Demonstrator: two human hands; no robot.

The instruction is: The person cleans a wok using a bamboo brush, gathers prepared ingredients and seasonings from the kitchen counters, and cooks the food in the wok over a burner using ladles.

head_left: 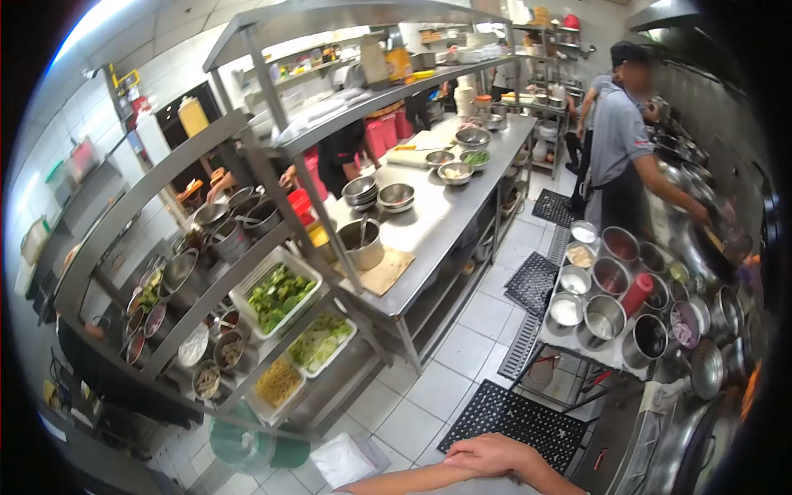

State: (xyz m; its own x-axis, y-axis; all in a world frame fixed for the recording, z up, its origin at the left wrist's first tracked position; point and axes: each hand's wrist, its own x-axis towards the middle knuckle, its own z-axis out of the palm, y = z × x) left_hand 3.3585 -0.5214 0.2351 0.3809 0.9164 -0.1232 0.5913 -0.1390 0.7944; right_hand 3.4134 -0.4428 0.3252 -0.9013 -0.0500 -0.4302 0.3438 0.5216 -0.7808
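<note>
Right hand laid over left forearm, rubber mat just beyond

At the lower left of the frame, broccoli florets [282,295] and yellow noodles [276,384] sit on a steel shelf unit. Below them a green bin [235,441] stands on the tiled floor. Next along the bottom edge lies a white plastic-wrapped bundle [348,462]; it looks light and soft, likely to crumple and slip, so a broad hold from beneath would suit it.

At bottom centre the left forearm [404,481] crosses the frame, its hand hidden, so I cannot tell how those fingers stand. The right hand [493,454] rests on it, fingers together and slightly curled; whether they press cannot be told.

Just beyond, at lower centre-right, is the perforated black mat [516,422], flat on the floor. It is probably rubber: floppy, heavy for its thickness, hard to break, perhaps greasy. Two opposite edges would be the place to take hold.

Farther right, steel pots and a red squeeze bottle [637,294] crowd a tabletop [591,353].
</note>
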